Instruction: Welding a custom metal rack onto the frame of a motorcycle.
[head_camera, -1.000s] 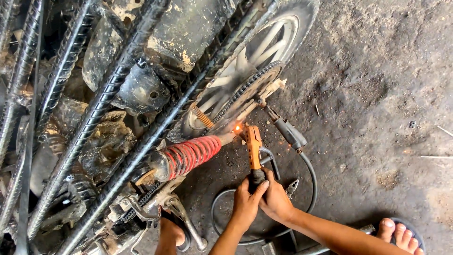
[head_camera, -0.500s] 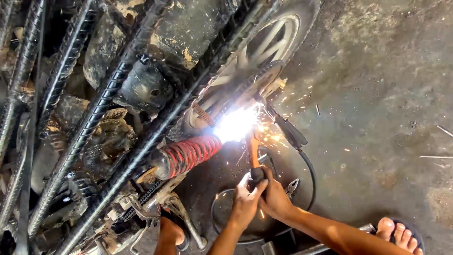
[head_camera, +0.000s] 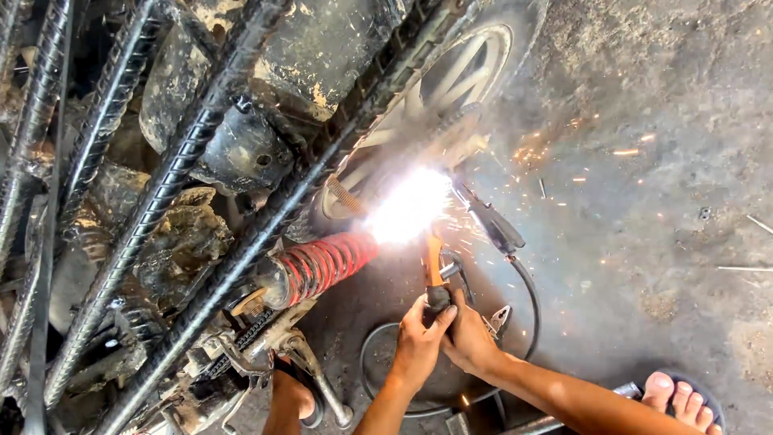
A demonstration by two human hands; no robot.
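Note:
Both my hands grip the black handle of an orange welding electrode holder point(head_camera: 433, 270). My left hand point(head_camera: 417, 342) wraps it from the left and my right hand point(head_camera: 471, 342) from the right. The holder's tip points up into a bright white arc point(head_camera: 407, 209), which burns at the top end of a red coil shock absorber point(head_camera: 326, 262) on a muddy motorcycle. The rear wheel point(head_camera: 455, 76) lies just above the arc. Glare hides the exact spot where the tip touches.
Ribbed steel bars point(head_camera: 185, 153) cross diagonally in front of the bike. A black clamp point(head_camera: 493, 224) with a cable point(head_camera: 527, 306) sits right of the arc. Sparks land on the concrete floor point(head_camera: 660, 201). My feet in sandals point(head_camera: 680, 395) rest below.
The small spark at the holder's tip has flared into a large white arc, and sparks now scatter to the right. My hands stay on the handle.

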